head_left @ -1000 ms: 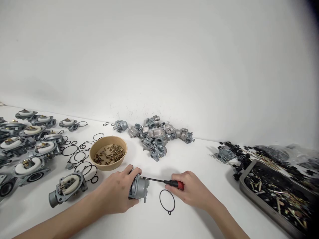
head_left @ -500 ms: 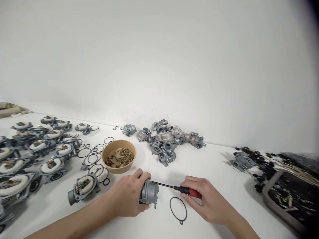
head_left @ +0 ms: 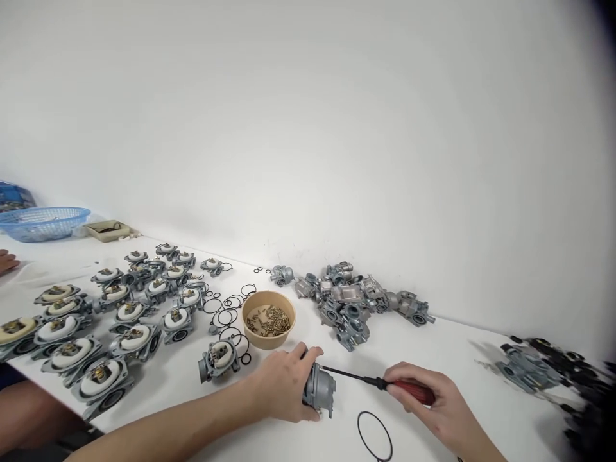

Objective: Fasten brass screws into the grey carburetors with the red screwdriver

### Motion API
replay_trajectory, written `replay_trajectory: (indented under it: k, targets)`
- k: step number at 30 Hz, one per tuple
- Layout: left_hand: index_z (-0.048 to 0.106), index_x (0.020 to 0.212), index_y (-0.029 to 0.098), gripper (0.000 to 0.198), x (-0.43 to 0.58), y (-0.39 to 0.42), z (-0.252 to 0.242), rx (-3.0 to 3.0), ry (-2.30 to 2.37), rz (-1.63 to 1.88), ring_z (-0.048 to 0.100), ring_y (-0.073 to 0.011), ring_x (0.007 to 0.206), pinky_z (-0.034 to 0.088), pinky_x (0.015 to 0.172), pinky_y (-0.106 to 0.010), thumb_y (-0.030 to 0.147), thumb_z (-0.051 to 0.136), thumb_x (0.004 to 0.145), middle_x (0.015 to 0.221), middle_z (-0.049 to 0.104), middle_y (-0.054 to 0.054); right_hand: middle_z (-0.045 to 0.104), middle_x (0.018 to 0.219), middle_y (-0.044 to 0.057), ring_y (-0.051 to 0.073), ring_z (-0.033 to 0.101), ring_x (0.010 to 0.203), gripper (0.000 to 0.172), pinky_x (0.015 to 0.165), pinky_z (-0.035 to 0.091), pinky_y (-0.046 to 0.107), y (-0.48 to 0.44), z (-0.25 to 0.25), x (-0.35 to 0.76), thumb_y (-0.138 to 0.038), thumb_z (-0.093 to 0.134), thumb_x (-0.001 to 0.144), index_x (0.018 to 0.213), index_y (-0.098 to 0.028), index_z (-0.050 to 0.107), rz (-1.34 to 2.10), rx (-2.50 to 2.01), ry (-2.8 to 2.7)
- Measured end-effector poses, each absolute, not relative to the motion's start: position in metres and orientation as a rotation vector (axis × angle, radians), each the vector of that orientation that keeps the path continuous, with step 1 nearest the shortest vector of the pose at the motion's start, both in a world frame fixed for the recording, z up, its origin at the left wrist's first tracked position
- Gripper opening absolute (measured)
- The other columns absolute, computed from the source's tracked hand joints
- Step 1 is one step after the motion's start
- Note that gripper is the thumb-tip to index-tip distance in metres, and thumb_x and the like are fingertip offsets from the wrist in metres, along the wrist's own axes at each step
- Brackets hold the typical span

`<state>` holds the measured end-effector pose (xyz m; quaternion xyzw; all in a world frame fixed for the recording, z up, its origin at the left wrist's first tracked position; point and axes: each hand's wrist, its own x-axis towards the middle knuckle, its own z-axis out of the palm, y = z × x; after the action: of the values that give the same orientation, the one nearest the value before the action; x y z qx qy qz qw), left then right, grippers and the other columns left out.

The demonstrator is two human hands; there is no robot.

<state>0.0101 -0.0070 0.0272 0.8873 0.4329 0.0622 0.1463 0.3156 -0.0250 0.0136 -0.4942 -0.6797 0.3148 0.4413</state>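
Left hand (head_left: pixel 286 388): fingers clamp grey, domed metal carburettor (head_left: pixel 321 388)! Right of it, right hand (head_left: pixel 443 404): fingers pinch slim, red-handled screwdriver (head_left: pixel 380 383)

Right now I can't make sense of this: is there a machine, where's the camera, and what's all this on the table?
There is no machine: these are a person's bare hands. One camera, worn on that person's head, looks forward and down at them. The left hand grips a grey metal part. The right hand holds a red-handled screwdriver, its tip at or very near the part's upper edge. On the white table are a bowl of small metal pieces, a heap of metal parts behind, and many open parts to the left. At the far left, another person's hand shows.
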Motion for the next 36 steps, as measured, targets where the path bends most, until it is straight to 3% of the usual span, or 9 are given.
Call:
replay_trajectory:
  k: [4, 6, 9, 13, 19, 21, 24, 28, 36]
  targets:
    - [0.014, 0.165, 0.022, 0.132, 0.015, -0.016, 0.035, 2.653, 1.373, 0.109, 0.064, -0.046, 0.124, 0.061, 0.09, -0.056, 0.057, 0.092, 0.065, 0.159, 0.044, -0.026, 0.062, 0.07, 0.004, 0.015, 0.049, 0.056, 0.046, 0.052, 0.047, 0.03, -0.02, 0.007, 0.313, -0.064, 0.077, 0.082, 0.082, -0.018, 0.075, 0.866, -1.221, -1.655]
    - [0.014, 0.166, 0.022, 0.136, 0.011, -0.03, 0.044, 2.69, 1.394, 0.122, 0.053, -0.0491, 0.137, 0.059, 0.095, -0.059, 0.059, 0.094, 0.061, 0.166, 0.035, -0.027, 0.059, 0.068, 0.002, 0.015, 0.048, 0.056, 0.046, 0.054, 0.046, 0.031, -0.017, 0.003, 0.314, -0.063, 0.076, 0.083, 0.083, -0.017, 0.074, 0.889, -1.208, -1.661]
    - [0.03, 0.161, 0.027, 0.108, -0.012, -0.056, 0.059, 2.714, 1.342, 0.368, 0.049, -0.0428, 0.143, 0.054, 0.106, -0.059, 0.061, 0.086, 0.075, 0.162, 0.046, -0.018, 0.056, 0.065, 0.0, 0.015, 0.048, 0.056, 0.045, 0.055, 0.045, 0.032, -0.012, -0.001, 0.318, -0.062, 0.075, 0.084, 0.086, -0.016, 0.073, 0.921, -1.197, -1.709]
    - [0.047, 0.149, 0.028, 0.05, -0.064, -0.078, 0.057, 2.647, 1.606, 0.757, 0.052, -0.0321, 0.14, 0.045, 0.116, -0.054, 0.038, 0.06, 0.101, 0.15, 0.059, -0.01, 0.06, 0.069, 0.002, 0.015, 0.05, 0.057, 0.043, 0.056, 0.045, 0.031, -0.009, -0.002, 0.321, -0.059, 0.075, 0.085, 0.087, -0.016, 0.074, 0.923, -1.167, -1.755]
    - [0.054, 0.145, 0.027, 0.059, -0.114, -0.064, 0.0, 2.487, 2.077, 0.723, 0.051, -0.0411, 0.139, 0.048, 0.108, -0.057, 0.05, 0.068, 0.093, 0.151, 0.055, -0.016, 0.06, 0.065, 0.002, 0.015, 0.051, 0.054, 0.044, 0.053, 0.045, 0.03, -0.009, 0.004, 0.315, -0.06, 0.081, 0.077, 0.082, -0.016, 0.073, 0.937, -1.13, -1.731]
    - [0.055, 0.142, 0.027, 0.05, -0.119, -0.055, -0.017, 2.475, 2.071, 0.71, 0.065, -0.0371, 0.122, 0.057, 0.092, -0.048, 0.04, 0.065, 0.095, 0.145, 0.059, -0.016, 0.059, 0.064, 0.001, 0.014, 0.051, 0.053, 0.045, 0.053, 0.045, 0.029, -0.01, 0.005, 0.314, -0.06, 0.082, 0.075, 0.08, -0.016, 0.073, 0.926, -1.132, -1.723]
    - [0.054, 0.141, 0.025, 0.041, -0.126, -0.039, -0.03, 2.465, 2.064, 0.719, 0.069, -0.0331, 0.11, 0.057, 0.071, -0.036, 0.026, 0.049, 0.1, 0.136, 0.061, -0.017, 0.061, 0.065, 0.001, 0.014, 0.051, 0.055, 0.043, 0.053, 0.045, 0.028, -0.01, 0.003, 0.316, -0.058, 0.083, 0.074, 0.08, -0.017, 0.073, 0.92, -1.132, -1.718]
    - [0.052, 0.141, 0.021, 0.04, -0.136, -0.014, -0.031, 2.495, 2.054, 0.749, 0.067, -0.034, 0.113, 0.056, 0.079, -0.038, 0.024, 0.04, 0.103, 0.133, 0.06, -0.018, 0.063, 0.069, 0.002, 0.013, 0.05, 0.055, 0.039, 0.052, 0.043, 0.027, -0.009, -0.002, 0.316, -0.055, 0.083, 0.076, 0.08, -0.016, 0.074, 0.918, -1.121, -1.718]
    - [0.051, 0.142, 0.022, 0.043, -0.145, 0.032, -0.029, 2.51, 2.08, 0.737, 0.066, -0.0323, 0.11, 0.053, 0.091, -0.042, 0.018, 0.048, 0.1, 0.126, 0.061, -0.016, 0.063, 0.069, 0.003, 0.013, 0.05, 0.055, 0.042, 0.051, 0.043, 0.027, -0.004, -0.006, 0.319, -0.057, 0.081, 0.077, 0.08, -0.016, 0.074, 0.917, -1.084, -1.716]
